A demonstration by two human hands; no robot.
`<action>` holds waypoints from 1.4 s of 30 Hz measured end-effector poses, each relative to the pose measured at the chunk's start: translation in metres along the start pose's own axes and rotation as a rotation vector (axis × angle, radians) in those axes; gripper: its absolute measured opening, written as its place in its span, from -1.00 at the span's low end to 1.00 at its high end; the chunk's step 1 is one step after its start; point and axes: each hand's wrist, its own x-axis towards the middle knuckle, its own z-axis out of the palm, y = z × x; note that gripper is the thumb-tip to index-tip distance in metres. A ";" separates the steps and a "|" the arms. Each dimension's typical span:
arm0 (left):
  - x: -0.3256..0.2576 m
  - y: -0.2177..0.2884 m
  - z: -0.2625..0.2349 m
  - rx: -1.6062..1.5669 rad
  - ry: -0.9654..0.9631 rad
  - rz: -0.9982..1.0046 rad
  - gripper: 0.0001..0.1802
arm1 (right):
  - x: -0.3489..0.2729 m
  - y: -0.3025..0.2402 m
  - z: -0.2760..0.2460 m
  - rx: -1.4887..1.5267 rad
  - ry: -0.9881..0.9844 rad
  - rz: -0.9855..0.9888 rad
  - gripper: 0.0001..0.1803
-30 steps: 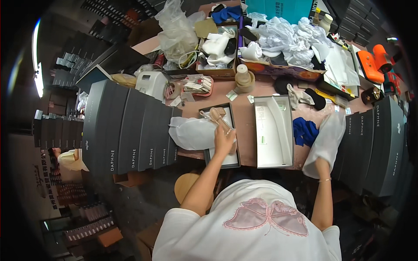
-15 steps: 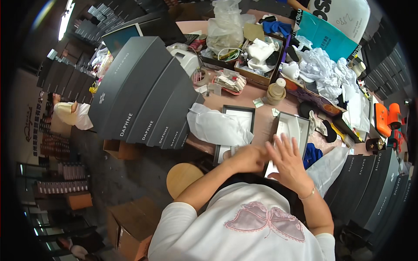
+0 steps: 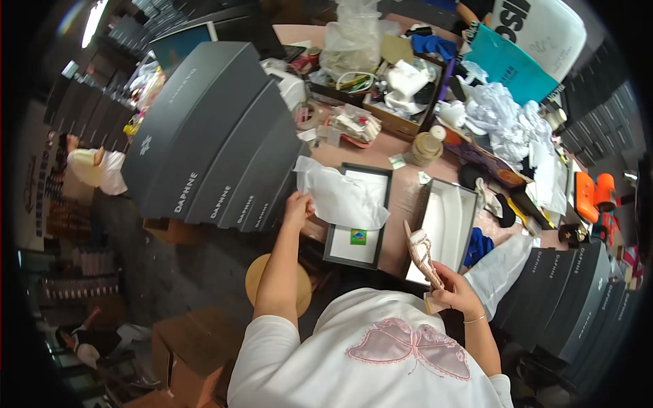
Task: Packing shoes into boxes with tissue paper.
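Note:
In my right hand (image 3: 461,294) is a beige strappy sandal (image 3: 423,255), gripped near its heel, with the toe pointing up and away from me. Its sole crosses the near left edge of an open shoe box (image 3: 445,211) with a white inside. My left hand (image 3: 298,208) is closed at the left edge of a sheet of white tissue paper (image 3: 343,196). That paper lies across a second shallow dark-edged box part (image 3: 331,248), whose white inside carries a small green and blue sticker (image 3: 358,236).
Stacked dark grey shoe boxes (image 3: 211,136) rise at left, and more boxes (image 3: 558,285) stand at right beside white paper (image 3: 500,268). Behind are a jar (image 3: 427,146), a cluttered carton (image 3: 401,119) and crumpled paper (image 3: 500,115). A round stool (image 3: 262,282) stands below the table.
My left hand has moved left from the middle to the tissue paper's edge. The right hand, earlier spread over the open box, now grips the sandal, lower and nearer me.

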 end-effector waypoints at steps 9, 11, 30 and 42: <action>-0.112 0.140 0.191 0.740 -0.461 1.040 -0.63 | -0.052 -0.071 0.006 0.337 0.133 -0.485 -0.13; -0.123 0.132 0.198 0.736 -0.381 1.121 -0.77 | -0.053 -0.083 0.009 0.255 0.063 -0.406 -0.23; -0.168 -0.059 0.107 -0.239 -0.111 -0.299 -0.74 | 0.033 0.003 0.015 0.784 0.000 -0.124 -0.45; -0.191 0.090 0.185 0.615 -0.363 1.184 -0.74 | 0.025 -0.005 0.020 1.039 -0.377 -0.175 -0.29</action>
